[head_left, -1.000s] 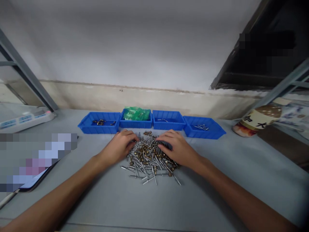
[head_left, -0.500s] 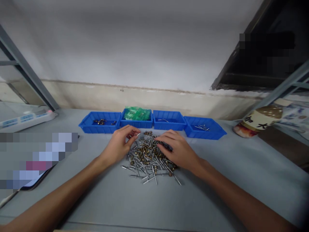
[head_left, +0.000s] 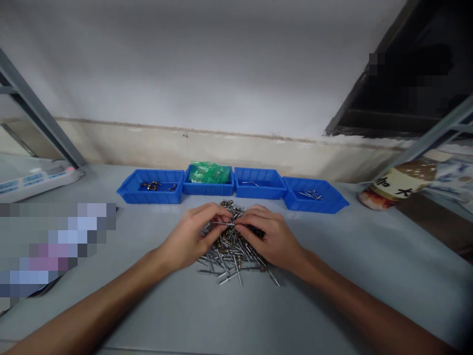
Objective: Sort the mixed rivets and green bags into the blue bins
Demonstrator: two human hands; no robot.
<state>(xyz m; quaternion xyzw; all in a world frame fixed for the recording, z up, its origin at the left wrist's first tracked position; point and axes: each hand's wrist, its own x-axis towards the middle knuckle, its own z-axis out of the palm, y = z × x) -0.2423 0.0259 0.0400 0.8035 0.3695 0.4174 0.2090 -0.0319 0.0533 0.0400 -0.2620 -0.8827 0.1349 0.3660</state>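
Over a mixed pile of silver blind rivets and brass-coloured screws point(head_left: 234, 259), my two hands meet with fingertips almost touching. Thumb and forefinger of my left hand point(head_left: 194, 234) pinch a thin silver blind rivet point(head_left: 229, 224), held nearly level. The right hand point(head_left: 271, 236) is closed too, its fingertips at the rivet's right end; a thin pin also shows beneath its fingers, partly covered. Both hands hide the middle and upper sides of the pile.
Behind the pile stand blue bins in a row: one with brass-coloured pieces point(head_left: 150, 199), one with a green bag point(head_left: 209, 172), two with silver rivets point(head_left: 258, 195) point(head_left: 314, 204). A phone point(head_left: 55, 256) and power strip point(head_left: 40, 182) lie left, a bottle point(head_left: 402, 182) right.
My left hand has moved right, bringing its rivet to the right hand's fingertips. The right hand has closed its fingers and shifted slightly; the view has moved a little.
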